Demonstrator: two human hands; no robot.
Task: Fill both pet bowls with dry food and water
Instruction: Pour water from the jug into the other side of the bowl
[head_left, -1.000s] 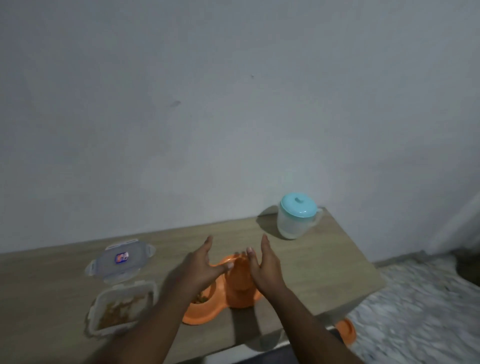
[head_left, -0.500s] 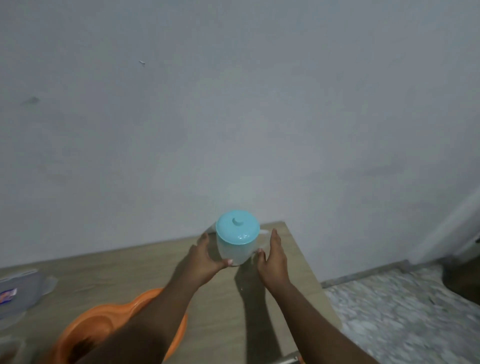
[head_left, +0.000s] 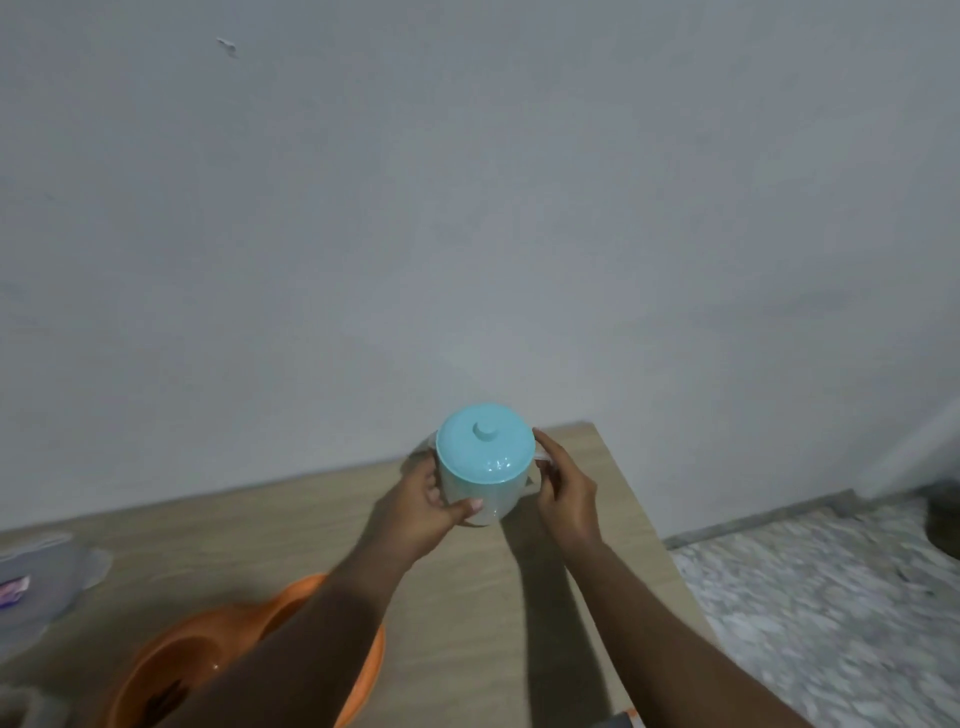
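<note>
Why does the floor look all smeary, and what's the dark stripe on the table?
Head view: the speckled floor is smeared by motion blur. The dark stripe on the table looks like a shadow cast below the jug. The orange bowl and forearms are soft too.

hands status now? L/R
Left hand: closed around the lidded jug, thumb across its front.
Right hand: at the jug's handle side, fingers touching; full grip cannot be told.

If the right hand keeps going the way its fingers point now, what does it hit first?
Probably the jug's handle: the right hand points up and away beside the lidded jug, fingertips already at the handle. Past it, only the wall shows; depth is unclear.
</note>
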